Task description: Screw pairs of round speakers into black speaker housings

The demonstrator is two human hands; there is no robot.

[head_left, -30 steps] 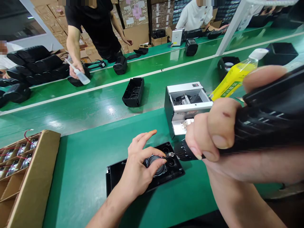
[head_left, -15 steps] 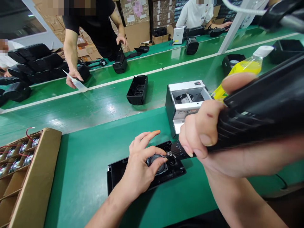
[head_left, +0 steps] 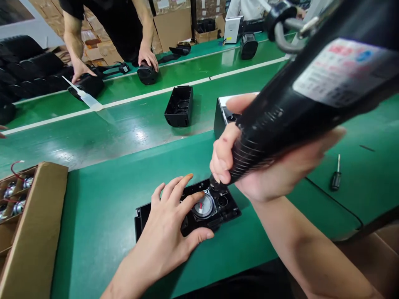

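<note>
My right hand (head_left: 268, 166) is wrapped round a black electric screwdriver (head_left: 280, 112) with a white label, held slanted with its tip end down at the far right part of a black plastic housing (head_left: 230, 207). The bit itself is hidden. A round speaker (head_left: 204, 207) with a small red mark sits face down in the housing, which lies on the green bench. My left hand (head_left: 174, 220) rests over the housing with fingers spread, forefinger at the speaker's rim and thumb stretched out below it. The left end of the housing is partly hidden under this hand.
A cardboard box (head_left: 40, 224) with dividers and several speakers stands at left. Farther off lie an open black housing (head_left: 179, 107) and a white nozzle bottle (head_left: 89, 99). A small screwdriver (head_left: 336, 178) lies at right. Across the line a person's hands (head_left: 148, 57) touch black units.
My left hand has loosened its pinch at the speaker and spread its fingers. My right hand has tipped the electric screwdriver more upright, over the housing's far edge. The person opposite has let go of the bottle.
</note>
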